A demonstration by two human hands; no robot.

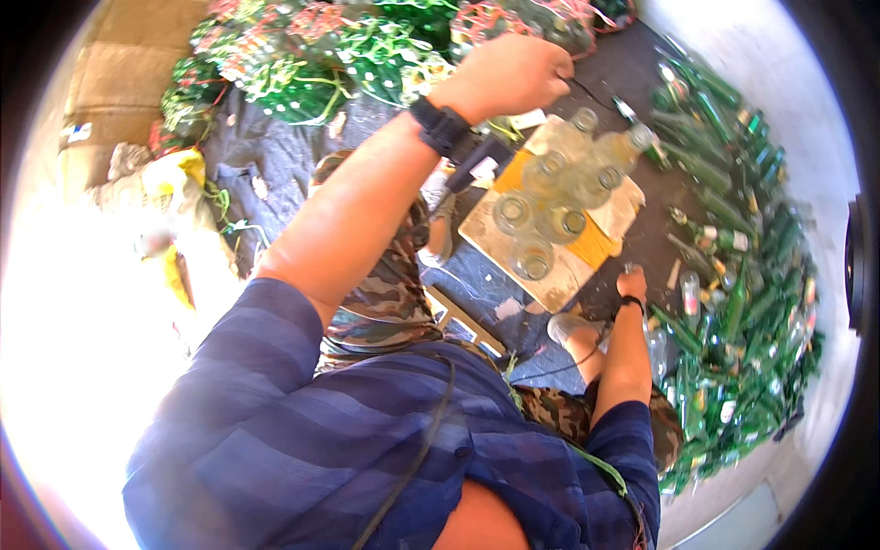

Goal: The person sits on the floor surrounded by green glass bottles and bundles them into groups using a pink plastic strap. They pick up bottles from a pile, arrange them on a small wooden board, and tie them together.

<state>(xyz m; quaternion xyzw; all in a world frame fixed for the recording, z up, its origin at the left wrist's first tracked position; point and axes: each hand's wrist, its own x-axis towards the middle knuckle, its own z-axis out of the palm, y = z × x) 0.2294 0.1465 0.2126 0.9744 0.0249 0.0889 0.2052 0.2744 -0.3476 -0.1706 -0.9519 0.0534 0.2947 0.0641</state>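
Note:
Several clear glass bottles (550,199) stand close together, mouths up, on a pale board (505,265) with a yellow band across it. My left hand (519,72), with a black watch on its wrist, is closed above the far side of the board. From its fingers a thin dark cord (591,93) runs down to the right. Close to the board's right corner, my right hand (631,283) is closed around what looks like the neck of a clear glass bottle (629,267). The rest of that bottle is hidden by the hand.
Green and clear bottles (742,309) lie heaped along the right wall. Bottles bundled in red and green cord (295,62) fill the far left. A dark sheet (234,137) covers the floor, and a wooden frame (464,320) lies near my legs.

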